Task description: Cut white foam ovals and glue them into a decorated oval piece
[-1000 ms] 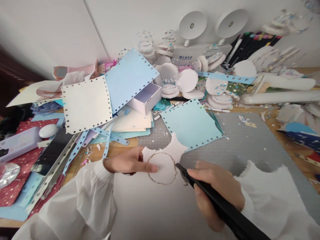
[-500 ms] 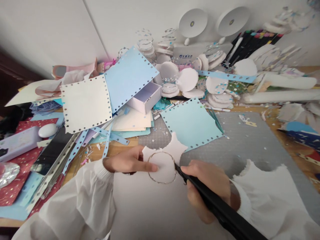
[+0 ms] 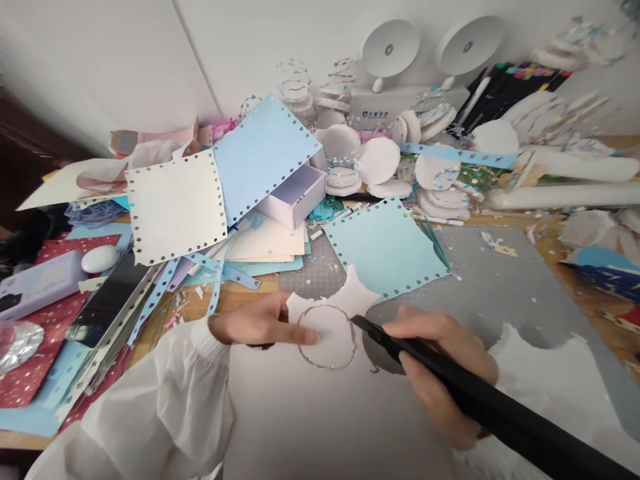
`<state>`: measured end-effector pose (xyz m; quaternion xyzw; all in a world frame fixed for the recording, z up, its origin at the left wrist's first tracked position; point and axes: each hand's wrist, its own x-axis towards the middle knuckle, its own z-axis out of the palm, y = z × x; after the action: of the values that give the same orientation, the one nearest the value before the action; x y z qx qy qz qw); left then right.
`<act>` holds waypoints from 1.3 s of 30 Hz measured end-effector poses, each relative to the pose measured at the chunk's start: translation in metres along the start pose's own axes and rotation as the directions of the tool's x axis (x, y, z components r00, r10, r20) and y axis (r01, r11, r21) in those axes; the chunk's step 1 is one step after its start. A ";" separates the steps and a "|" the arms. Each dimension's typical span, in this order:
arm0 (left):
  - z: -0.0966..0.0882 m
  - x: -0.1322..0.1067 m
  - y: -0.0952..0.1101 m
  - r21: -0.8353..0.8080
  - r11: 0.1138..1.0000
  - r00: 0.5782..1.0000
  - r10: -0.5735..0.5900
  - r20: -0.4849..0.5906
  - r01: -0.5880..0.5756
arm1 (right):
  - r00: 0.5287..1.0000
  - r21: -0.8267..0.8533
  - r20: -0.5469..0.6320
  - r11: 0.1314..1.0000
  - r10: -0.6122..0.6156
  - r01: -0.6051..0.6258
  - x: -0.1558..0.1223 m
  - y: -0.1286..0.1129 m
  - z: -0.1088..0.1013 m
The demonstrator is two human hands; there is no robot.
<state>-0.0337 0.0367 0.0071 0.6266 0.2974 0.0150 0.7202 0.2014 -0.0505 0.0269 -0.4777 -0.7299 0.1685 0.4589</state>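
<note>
My left hand (image 3: 267, 327) grips the edge of a white sheet (image 3: 300, 413), thumb flat on it and the other fingers mostly hidden behind. The sheet's top edge has curved cut-outs with pointed tips. On it, beside my thumb, is a round patch (image 3: 330, 340) ringed by a thin brownish line. My right hand (image 3: 445, 360) is closed around a long black tool (image 3: 465, 380), of a kind I cannot make out. Its narrow tip is by the ring's upper right edge; whether they touch is unclear. A small brown curl (image 3: 374, 369) lies right of the ring.
A cream card (image 3: 177, 207), a blue card (image 3: 273, 157) and a turquoise card (image 3: 387, 250) lie ahead. Several white discs (image 3: 380, 160) crowd the back. Another cut white sheet (image 3: 550, 373) is at right on the grey mat (image 3: 505, 280). A phone (image 3: 107, 307) lies left.
My right hand and the black tool have moved right and tilted lower. The tool's tip has stayed near the ring. My left hand still holds the sheet. The view has shifted slightly.
</note>
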 end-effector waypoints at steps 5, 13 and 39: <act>-0.001 0.000 0.002 0.023 1.000 1.000 -0.016 0.001 0.016 | 0.995 0.037 0.094 0.999 -0.027 0.024 0.013 0.003 0.003; 0.003 0.000 0.003 -0.047 0.999 1.000 0.021 0.021 -0.020 | 0.991 0.088 0.131 0.996 -0.022 0.010 0.011 0.008 0.003; -0.002 -0.005 0.003 0.036 0.992 0.989 -0.120 -0.085 0.123 | 0.949 -0.437 0.310 0.878 -0.057 0.196 0.048 0.084 -0.017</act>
<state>-0.0376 0.0371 0.0113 0.6211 0.3649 -0.0091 0.6936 0.2556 0.0278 0.0023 -0.4943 -0.8376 0.0266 0.2311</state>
